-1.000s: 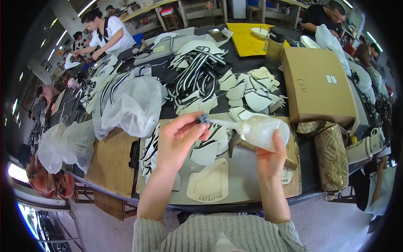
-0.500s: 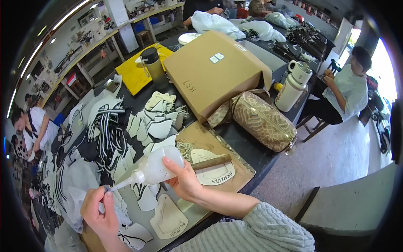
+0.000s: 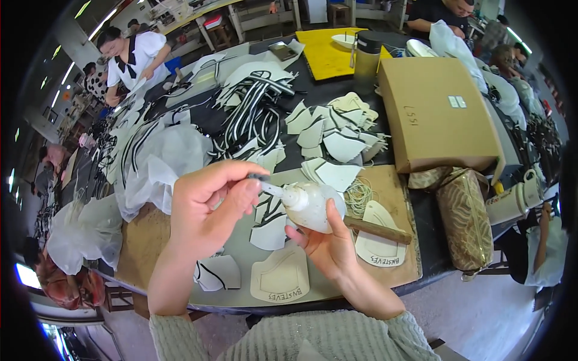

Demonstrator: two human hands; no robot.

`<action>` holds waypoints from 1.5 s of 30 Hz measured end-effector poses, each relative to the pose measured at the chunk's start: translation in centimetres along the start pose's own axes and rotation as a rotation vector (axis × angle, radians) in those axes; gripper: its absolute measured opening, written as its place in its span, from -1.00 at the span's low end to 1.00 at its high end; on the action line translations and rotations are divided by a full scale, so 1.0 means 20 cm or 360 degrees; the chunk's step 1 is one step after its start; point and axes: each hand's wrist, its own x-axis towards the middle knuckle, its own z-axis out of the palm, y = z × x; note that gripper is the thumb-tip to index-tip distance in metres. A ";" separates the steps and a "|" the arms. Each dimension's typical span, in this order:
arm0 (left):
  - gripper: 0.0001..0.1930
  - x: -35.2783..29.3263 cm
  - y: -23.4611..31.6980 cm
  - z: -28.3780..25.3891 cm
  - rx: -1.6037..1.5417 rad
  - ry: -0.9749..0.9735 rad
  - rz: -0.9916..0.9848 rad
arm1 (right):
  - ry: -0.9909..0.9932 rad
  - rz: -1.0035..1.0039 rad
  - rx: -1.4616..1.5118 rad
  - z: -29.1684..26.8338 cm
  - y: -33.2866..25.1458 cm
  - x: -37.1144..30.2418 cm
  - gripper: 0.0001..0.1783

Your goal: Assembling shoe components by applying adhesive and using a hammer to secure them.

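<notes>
Above the grey mat (image 3: pixel 241 243), the right hand (image 3: pixel 331 245) cradles the whitish bottle (image 3: pixel 314 208) in its grip — tilted, apparently so its nozzle (image 3: pixel 274 191) points leftward — while the left hand (image 3: pixel 208 204) pinches a small dark piece (image 3: pixel 259 177) at the tip, likely steadying it.

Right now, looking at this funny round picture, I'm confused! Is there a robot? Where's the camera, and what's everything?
No robot: these are a person's two bare hands. A wide fisheye camera on that person's head looks down, so straight edges bend. The right hand has its grip around a cloudy white plastic bottle with a thin nozzle. The left hand pinches a small dark grey piece near the nozzle's tip. On the black table lie curved white flat pieces, black-and-white strips and a big brown cardboard box.
</notes>
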 end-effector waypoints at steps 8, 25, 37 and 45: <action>-0.88 0.28 -0.04 -0.02 0.0384 0.0292 0.0224 | -0.0237 0.0017 -0.0353 0.02 -0.02 -0.02 -0.29; -0.90 0.80 -0.75 0.23 0.1010 0.0333 0.0539 | 0.0164 -0.0663 -0.0555 -0.25 -0.24 -0.01 -0.40; -0.86 1.22 -0.66 0.18 0.1221 0.0605 0.0723 | 0.0159 -0.0680 -0.0564 -0.25 -0.24 -0.02 -0.39; -0.83 1.69 -1.00 0.28 0.1339 0.0704 0.0552 | 0.0096 -0.0618 -0.0392 -0.27 -0.25 -0.03 -0.41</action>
